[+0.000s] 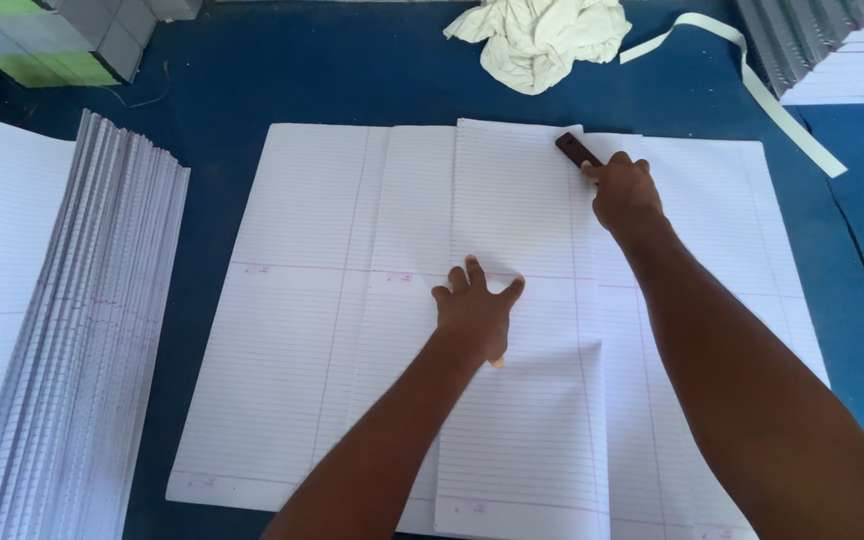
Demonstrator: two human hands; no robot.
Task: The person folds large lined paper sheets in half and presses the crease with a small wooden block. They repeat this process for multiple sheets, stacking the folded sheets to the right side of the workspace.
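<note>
Hands worked over a large ruled paper sheet (322,330) spread flat on the blue table (352,70). Folded ruled section (522,420) lay on top of it, running from the far edge to the near edge, right of centre.

Left hand (475,312) was pressed flat on the folded section, fingers spread, palm down, gripping nothing. Right hand (624,192) was closed around a dark brown wooden creasing tool (577,150), with the tool's far end poking out past the knuckles. Tool sat on the paper near the far edge, right along the right-hand fold line of the folded section. Hands were apart, the right one further from the body than the left.

Left of the sheet: a fanned stack of ruled sheets (82,330), edges stepped, next to another flat ruled pile at the frame's left edge. Far left corner: grey and green blocks (62,35) (could be bound stacks, can't tell). Far centre: crumpled cream cloth (542,40) on the table, clear of the sheet. A cream paper strip (782,120) ran diagonally from near the cloth toward the right. Far right corner: stacked grey-edged books or pads (832,45).

No containers were visible; everything lay directly on the table
</note>
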